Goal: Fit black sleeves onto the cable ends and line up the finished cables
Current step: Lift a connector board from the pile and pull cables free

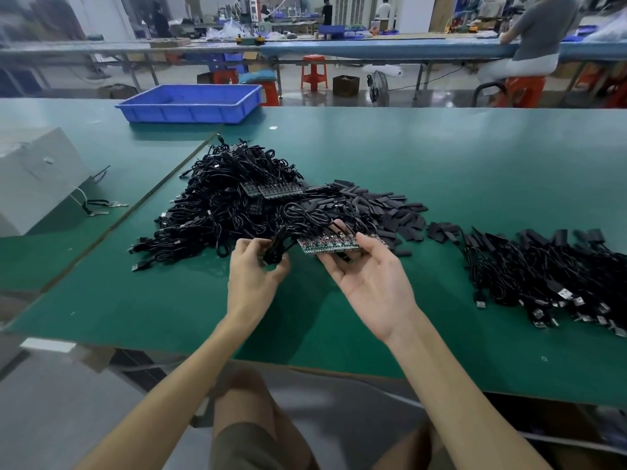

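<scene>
Black cables (230,198) (549,276), two heaps; one board (327,244) held.

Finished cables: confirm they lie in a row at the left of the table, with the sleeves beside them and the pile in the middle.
Not left. The head view shows the finished cables in a row at the right of the table, with the sleeves beside them and the pile in the middle.
</scene>
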A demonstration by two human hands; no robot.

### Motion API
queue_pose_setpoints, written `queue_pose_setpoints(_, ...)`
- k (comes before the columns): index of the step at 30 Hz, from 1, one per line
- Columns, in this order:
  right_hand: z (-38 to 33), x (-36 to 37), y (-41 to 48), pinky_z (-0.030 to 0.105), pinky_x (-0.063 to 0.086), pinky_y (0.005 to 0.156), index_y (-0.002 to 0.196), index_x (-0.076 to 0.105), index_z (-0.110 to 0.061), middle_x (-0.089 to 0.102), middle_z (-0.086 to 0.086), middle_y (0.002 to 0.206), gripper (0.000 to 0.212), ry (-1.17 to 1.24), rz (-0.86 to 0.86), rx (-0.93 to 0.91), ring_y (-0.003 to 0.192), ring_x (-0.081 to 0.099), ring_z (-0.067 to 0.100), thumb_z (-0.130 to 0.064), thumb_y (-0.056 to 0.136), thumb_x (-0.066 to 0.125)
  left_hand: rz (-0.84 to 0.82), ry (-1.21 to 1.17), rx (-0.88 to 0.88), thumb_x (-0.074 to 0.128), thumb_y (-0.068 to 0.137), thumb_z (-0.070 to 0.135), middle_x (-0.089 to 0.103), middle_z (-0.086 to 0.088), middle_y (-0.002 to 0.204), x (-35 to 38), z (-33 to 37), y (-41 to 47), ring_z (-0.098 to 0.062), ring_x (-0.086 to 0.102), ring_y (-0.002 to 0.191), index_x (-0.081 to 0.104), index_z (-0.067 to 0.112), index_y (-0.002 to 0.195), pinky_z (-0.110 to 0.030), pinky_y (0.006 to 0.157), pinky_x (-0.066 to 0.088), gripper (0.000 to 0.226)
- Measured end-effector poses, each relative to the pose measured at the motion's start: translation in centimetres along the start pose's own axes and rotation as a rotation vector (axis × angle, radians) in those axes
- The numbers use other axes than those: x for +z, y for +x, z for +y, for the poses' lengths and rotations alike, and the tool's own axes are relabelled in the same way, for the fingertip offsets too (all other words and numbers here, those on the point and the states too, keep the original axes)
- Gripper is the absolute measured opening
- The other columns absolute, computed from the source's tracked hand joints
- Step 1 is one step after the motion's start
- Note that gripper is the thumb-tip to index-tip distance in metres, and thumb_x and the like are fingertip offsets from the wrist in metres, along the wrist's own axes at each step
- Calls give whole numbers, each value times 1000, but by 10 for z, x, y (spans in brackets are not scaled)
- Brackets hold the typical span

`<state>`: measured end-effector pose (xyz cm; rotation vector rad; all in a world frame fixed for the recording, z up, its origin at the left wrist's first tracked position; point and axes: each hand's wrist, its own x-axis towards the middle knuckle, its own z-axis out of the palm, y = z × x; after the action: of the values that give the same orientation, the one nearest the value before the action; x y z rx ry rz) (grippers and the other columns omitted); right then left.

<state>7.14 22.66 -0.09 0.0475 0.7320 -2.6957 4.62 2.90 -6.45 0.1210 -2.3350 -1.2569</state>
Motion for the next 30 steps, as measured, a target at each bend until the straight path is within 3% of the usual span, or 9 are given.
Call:
queue_pose_setpoints(2, 0, 1, 1, 37, 61, 84, 132, 61, 3, 70, 20, 126, 35, 18, -15, -1, 108, 72, 33, -13, 105, 46, -8, -52, 3, 80, 85, 35, 52, 12, 100, -4, -2, 2, -8, 57, 90, 67, 20, 98, -27, 81, 50, 23)
queue_pose_setpoints(5, -1, 5, 2, 39, 61, 86, 120, 64, 2, 71, 21, 122, 28, 40, -33, 2, 105, 73, 33, -13, 106, 45, -81, -198, -86, 84, 72, 48, 59, 4, 102, -14, -3, 5, -16, 61, 96, 70, 21, 98, -33, 84, 51, 40)
queue_pose_setpoints(9, 1, 7, 4, 41, 62, 85, 115, 64, 3, 73, 23, 114, 25, 86, -15, 16, 102, 74, 34, -12, 106, 46, -168, -222, -77, 88, 66, 37, 58, -1, 109, -24, -2, 6, -20, 63, 102, 67, 26, 100, -43, 85, 59, 41)
queue_pose_setpoints(13, 3, 5, 6, 42, 61, 89, 127, 60, 4, 70, 25, 123, 30, 114, 18, 20, 112, 71, 37, -13, 106, 47, -199, -135, -51, 91, 71, 25, 50, 1, 108, -20, -5, 3, -16, 59, 101, 64, 22, 103, -35, 82, 61, 41)
queue_pose_setpoints(18, 4, -2, 5, 43, 59, 96, 131, 59, 2, 67, 22, 131, 33, 127, 45, -1, 117, 69, 35, -16, 107, 47, -103, -108, -39, 85, 81, 19, 52, -3, 105, -12, -6, -7, -14, 60, 98, 63, 10, 116, -34, 82, 59, 43)
queue_pose_setpoints(24, 0, -18, 3, 41, 62, 87, 129, 61, 2, 70, 19, 111, 35, 121, 182, -29, 97, 74, 31, -24, 108, 50, -80, -204, -8, 80, 85, 9, 58, 1, 99, -16, -2, -10, -10, 63, 89, 71, 20, 109, -27, 78, 56, 28)
queue_pose_setpoints(30, -6, -24, -3, 37, 63, 83, 122, 61, 5, 69, 22, 121, 26, 140, 190, -22, 119, 67, 33, -11, 105, 50, -120, -275, 5, 80, 84, 8, 61, 5, 103, -20, -3, -10, -9, 62, 88, 71, 30, 101, -21, 76, 53, 29)
